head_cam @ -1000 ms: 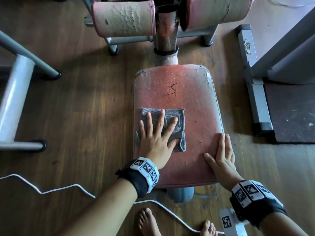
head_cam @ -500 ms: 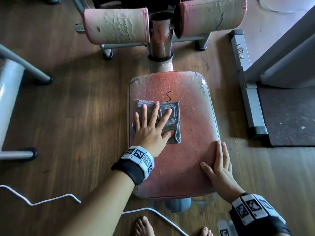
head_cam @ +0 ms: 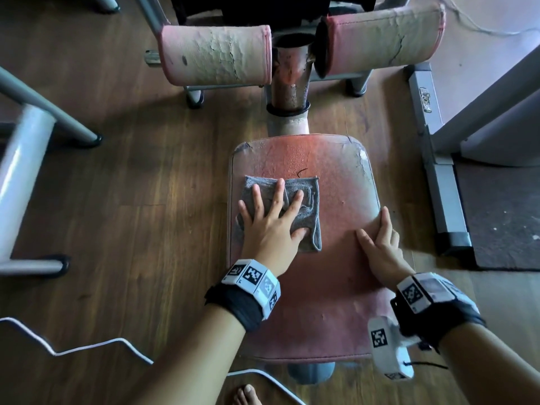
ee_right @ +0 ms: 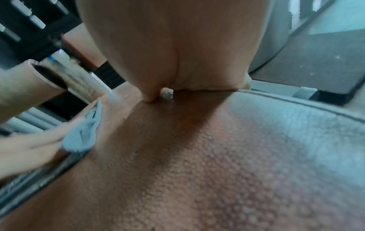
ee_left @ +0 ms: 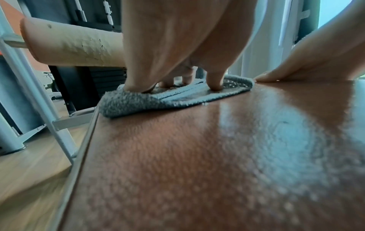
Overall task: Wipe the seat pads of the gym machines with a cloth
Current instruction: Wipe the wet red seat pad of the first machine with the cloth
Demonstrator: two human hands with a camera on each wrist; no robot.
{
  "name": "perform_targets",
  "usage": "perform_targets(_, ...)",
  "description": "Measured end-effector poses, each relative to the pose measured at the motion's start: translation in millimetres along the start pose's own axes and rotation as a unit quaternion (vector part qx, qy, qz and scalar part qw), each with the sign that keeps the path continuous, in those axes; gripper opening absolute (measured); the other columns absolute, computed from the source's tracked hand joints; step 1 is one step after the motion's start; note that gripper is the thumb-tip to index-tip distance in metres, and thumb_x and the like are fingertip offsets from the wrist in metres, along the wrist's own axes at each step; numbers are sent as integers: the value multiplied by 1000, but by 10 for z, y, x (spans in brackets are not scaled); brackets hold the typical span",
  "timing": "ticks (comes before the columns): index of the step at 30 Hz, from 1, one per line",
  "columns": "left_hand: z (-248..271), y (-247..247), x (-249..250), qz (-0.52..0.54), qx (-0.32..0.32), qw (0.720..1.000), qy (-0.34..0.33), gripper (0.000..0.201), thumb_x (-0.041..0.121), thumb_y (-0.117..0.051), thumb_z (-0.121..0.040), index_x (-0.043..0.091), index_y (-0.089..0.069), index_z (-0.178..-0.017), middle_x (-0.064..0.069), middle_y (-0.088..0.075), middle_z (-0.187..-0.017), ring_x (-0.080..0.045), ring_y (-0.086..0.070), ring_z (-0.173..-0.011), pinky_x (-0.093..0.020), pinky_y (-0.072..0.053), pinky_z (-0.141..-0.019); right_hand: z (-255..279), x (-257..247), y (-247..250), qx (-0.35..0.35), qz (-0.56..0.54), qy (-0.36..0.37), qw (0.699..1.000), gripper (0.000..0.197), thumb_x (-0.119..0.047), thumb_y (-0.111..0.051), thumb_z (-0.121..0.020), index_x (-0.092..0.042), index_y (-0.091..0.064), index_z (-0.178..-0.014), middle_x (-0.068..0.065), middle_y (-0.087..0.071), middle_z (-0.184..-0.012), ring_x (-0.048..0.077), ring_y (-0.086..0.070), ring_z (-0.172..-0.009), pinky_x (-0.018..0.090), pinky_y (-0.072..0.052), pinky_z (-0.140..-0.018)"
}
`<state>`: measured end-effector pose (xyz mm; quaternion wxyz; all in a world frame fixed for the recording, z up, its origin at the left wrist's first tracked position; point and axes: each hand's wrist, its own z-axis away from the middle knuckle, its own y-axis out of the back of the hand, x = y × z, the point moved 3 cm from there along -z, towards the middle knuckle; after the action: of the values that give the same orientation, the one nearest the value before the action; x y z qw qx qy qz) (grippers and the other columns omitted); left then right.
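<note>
The worn red seat pad (head_cam: 336, 302) fills the middle of the head view, with two cracked roller pads (head_cam: 214, 55) at twelve o'clock. A folded grey cloth (head_cam: 309, 217) lies at its ten o'clock area under the left hand (head_cam: 270, 229), fingers spread flat, pressing. The right hand (head_cam: 380, 247) rests flat at the three o'clock edge, holding nothing; no readable writing shows beyond the wrist markers (head_cam: 252, 274).

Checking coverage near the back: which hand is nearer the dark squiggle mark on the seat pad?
Left. The left hand presses the cloth just below the dark squiggle mark; the right hand rests at the seat pad's right edge, farther off.
</note>
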<state>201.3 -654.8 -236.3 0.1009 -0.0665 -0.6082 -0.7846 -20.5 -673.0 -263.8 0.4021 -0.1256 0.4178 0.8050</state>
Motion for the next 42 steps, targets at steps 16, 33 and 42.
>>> perform_targets(16, 45, 11, 150, -2, -14, 1000, -14, 74, 54, -47, -91, 35, -13, -153, 5, 3, -163, -43, 10, -146, -68, 1, -112, -8, 12, -23, 9, 20, -21, 1000, 75, -52, -46, -93, -51, 7, -146, -6, -8, -158, 33, -17, -141, 57, -13, -115)
perform_targets(33, 54, -42, 290, -11, -18, 999, -31, 74, 51, -50, -89, 33, -17, -153, 4, -2, -163, -44, 5, -146, -69, -1, -111, -26, 25, -31, 21, 13, -7, 1000, 75, -51, -47, -92, -51, 5, -146, -9, -10, -158, 30, -17, -142, 54, -16, -113)
perform_targets(42, -100, 28, 387, 10, -6, 1000, -7, 73, 50, -47, -93, 36, -9, -153, 7, 10, -162, -40, 13, -146, -66, 4, -113, -46, 42, -34, 21, 10, -1, 1000, 75, -52, -47, -91, -52, 6, -145, -8, -9, -158, 27, -15, -143, 55, -15, -115)
